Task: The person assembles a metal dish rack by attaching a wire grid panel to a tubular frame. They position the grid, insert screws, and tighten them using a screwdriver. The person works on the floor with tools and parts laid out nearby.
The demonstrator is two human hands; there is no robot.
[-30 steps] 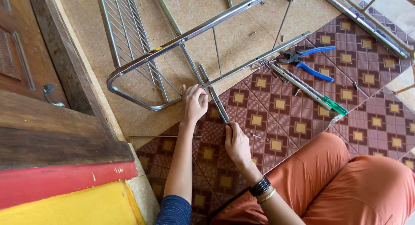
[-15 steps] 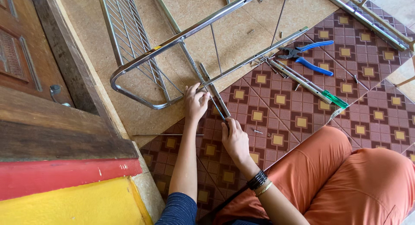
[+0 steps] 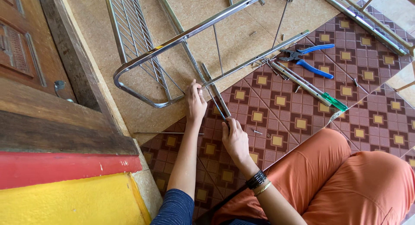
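Two hands work at one joint of a chromed tube frame [image 3: 181, 37] that lies flat, spreading away from the person well beyond the fingertips. Over the last second little changes: the frame and the tools keep their places, and both hands hold at the same spot, the left hand [image 3: 196, 105] only edging slightly nearer the junction of tubes. This reads as a fastening step under way rather than finished.

The frame is bright steel with a curved end, a wire grille [image 3: 132, 32] to the far left of the left hand, and thin rods running away beyond it. A flat metal strip [image 3: 215, 92] runs slantwise between the two hands. The left hand presses its closed fingertips on the strip's far end where it meets the tube; whether a small part is pinched there cannot be told. The right hand [image 3: 235, 140] curls loosely about the strip's near end, thumb on top.

Further right of the right hand lie a green-handled screwdriver [image 3: 317, 93] and blue-handled pliers [image 3: 309, 60], both on the patterned floor covering [image 3: 380, 117]. A thin loose rod [image 3: 168, 133] lies just under the left forearm.
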